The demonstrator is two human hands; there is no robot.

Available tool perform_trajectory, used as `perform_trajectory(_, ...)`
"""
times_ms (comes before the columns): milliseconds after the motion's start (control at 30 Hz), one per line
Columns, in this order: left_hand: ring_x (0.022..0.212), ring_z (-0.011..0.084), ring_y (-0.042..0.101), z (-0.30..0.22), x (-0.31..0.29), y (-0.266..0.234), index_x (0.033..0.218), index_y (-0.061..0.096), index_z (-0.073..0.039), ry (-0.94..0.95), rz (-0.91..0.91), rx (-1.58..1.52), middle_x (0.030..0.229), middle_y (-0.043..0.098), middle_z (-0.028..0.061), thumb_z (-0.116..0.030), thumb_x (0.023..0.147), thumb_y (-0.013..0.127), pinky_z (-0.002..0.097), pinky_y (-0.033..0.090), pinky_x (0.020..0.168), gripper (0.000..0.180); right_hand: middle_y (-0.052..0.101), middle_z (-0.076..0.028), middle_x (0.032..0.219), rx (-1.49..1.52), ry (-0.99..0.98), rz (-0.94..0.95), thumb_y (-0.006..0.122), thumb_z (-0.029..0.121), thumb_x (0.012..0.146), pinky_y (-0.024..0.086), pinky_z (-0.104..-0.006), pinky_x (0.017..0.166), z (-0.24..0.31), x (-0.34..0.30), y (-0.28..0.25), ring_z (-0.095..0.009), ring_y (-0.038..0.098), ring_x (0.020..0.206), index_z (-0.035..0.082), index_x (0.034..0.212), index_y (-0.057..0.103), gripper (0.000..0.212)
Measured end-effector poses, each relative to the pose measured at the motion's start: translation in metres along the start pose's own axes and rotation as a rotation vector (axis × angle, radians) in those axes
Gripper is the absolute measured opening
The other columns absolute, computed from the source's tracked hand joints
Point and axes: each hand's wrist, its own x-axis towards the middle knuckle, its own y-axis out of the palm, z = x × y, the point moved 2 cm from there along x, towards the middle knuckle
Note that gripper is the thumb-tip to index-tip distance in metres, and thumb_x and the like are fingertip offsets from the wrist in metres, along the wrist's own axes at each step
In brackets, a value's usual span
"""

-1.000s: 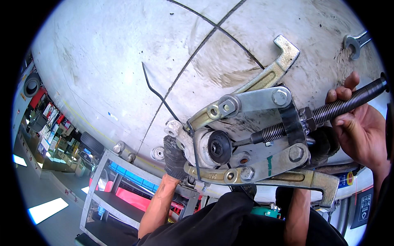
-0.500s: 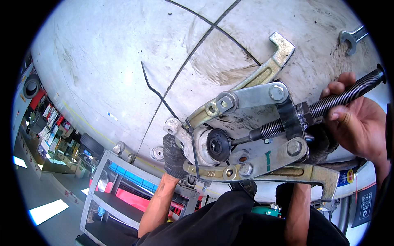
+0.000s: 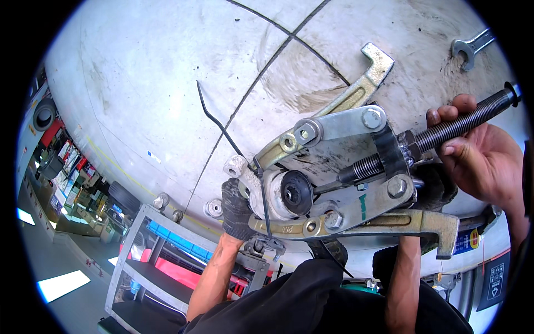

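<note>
My left hand (image 3: pixel 236 207), in a dark glove, closes round a light grey metal casting (image 3: pixel 255 185) with a round black rubber-like end (image 3: pixel 296 192). A gear puller (image 3: pixel 396 155) is set against this part. The tip of its threaded screw (image 3: pixel 467 125) meets the black end, and a thin black cable tie (image 3: pixel 265 206) loops round the gold jaws near the casting. My right hand (image 3: pixel 436 189) seems to be the dark gloved shape behind the puller, its fingers hidden. Another person's bare hand (image 3: pixel 478 158) reaches in from the right and grips the screw.
An open-end wrench (image 3: pixel 467 53) lies on the pale, stained surface (image 3: pixel 167 72) at the far right. A grey shelf cart (image 3: pixel 136 245) stands at the lower left. Tyres (image 3: pixel 44 115) and shop goods line the left rim. The puller's lower jaw hook (image 3: pixel 448 242) juts right.
The puller's lower jaw hook has risen a little in the picture, and the screw has shifted slightly left with the other person's hand. My left hand keeps its hold on the casting.
</note>
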Motion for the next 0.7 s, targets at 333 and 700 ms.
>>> perform_trajectory(333,0.099,0.0403,0.057,0.006,-0.007,-0.003,0.112,0.064,-0.005,0.084,-0.011,0.148,0.105,0.064,0.0178,-0.031,0.068,0.082,0.0487,0.041,0.087,0.053,0.057,-0.011,0.12,-0.003,-0.085,-0.074,0.051,0.024,0.096,0.037,-0.0366,0.108,-0.014,-0.005,-0.003,-0.024,0.053,0.12,0.007,0.129,0.055,0.037)
perform_trajectory(700,0.119,0.0339,0.059,-0.001,-0.008,-0.007,0.136,0.053,-0.002,0.159,0.06,0.267,0.126,0.061,0.0171,-0.022,0.068,0.09,0.0448,0.044,0.104,0.08,0.063,-0.012,0.113,-1.396,-0.744,-0.732,0.057,0.027,0.087,0.04,-0.0433,0.099,-0.052,-0.024,-0.03,-0.031,0.058,0.111,0.012,0.119,0.065,0.037)
